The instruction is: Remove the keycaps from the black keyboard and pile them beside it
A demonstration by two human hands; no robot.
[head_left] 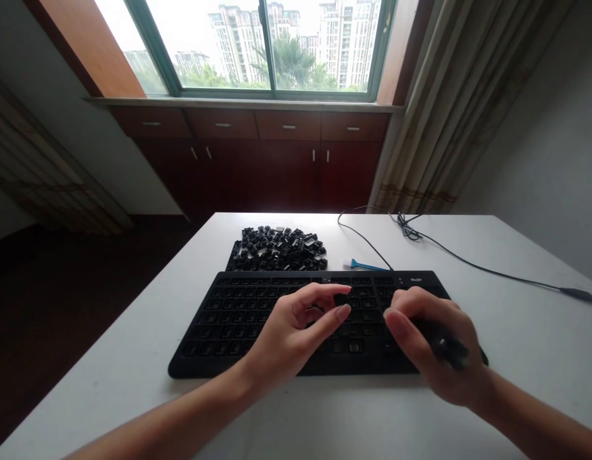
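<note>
A black keyboard (286,367) lies across the white table, its keycaps off over most of the visible area and the key sockets bare. My left hand (296,322) hovers over its middle, with a small black keycap (342,299) pinched between thumb and forefinger. Over the keyboard's right part, my right hand (439,345) is closed around a dark, slim tool (449,347). Its rear end sticks out by the palm, blurred, and its tip is hidden, so its kind cannot be told. Behind the keyboard, at left, loose black keycaps (281,249) lie in a heap.
Behind the keyboard lies a blue brush (365,264) with pale bristles. A black cable (487,268) runs from the keyboard, bunched in a coil, towards the right edge of the table (108,396). Red-brown cabinets (286,166) stand beyond, under a window.
</note>
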